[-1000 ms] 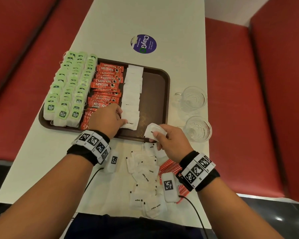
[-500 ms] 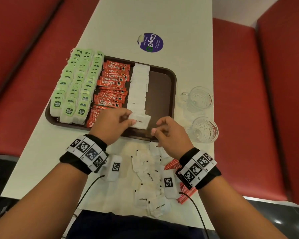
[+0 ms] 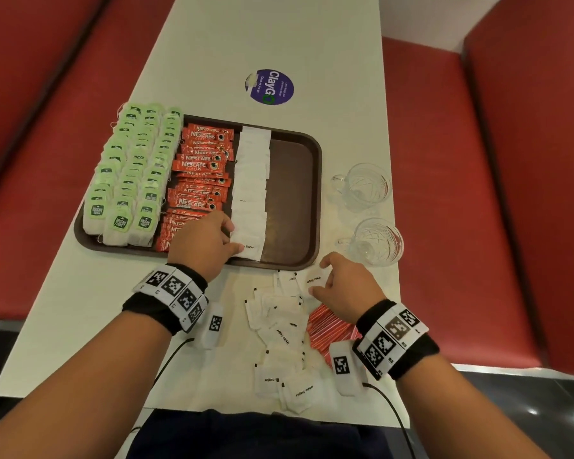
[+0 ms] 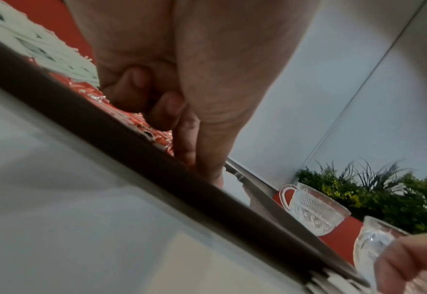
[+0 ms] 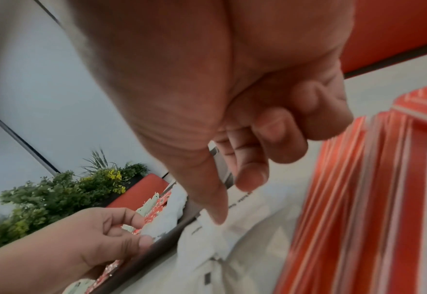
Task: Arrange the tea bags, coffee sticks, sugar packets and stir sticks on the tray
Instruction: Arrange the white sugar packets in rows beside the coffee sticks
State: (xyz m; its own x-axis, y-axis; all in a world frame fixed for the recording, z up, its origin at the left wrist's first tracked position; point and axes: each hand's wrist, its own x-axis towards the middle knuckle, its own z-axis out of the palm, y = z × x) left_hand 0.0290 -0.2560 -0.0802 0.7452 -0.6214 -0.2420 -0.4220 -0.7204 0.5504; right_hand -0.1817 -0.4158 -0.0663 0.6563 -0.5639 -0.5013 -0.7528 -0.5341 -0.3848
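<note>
Where the head view looks down, brown tray (image 3: 312, 193) sits on the white table (image 3: 279, 44): green tea bags (image 3: 130, 180) at left, red coffee sticks (image 3: 199, 173) beside them, then a column of white sugar packets (image 3: 251, 180). Left hand (image 3: 203, 243) rests over the tray's near edge, thumb and fingertips on the nearest packet in the column. Right hand (image 3: 343, 286) is on the loose sugar pile (image 3: 279, 329) off the tray, fingers curled at one packet; red stir sticks (image 3: 328, 329) lie beside the pile. Two glass cups (image 3: 365, 187) stand right of the tray. Left wrist view: fingers (image 4: 162, 111) curled down behind the tray rim; grip hidden. Right wrist view: thumb and finger (image 5: 250, 173) touch a white packet; sticks blurred at right.
</note>
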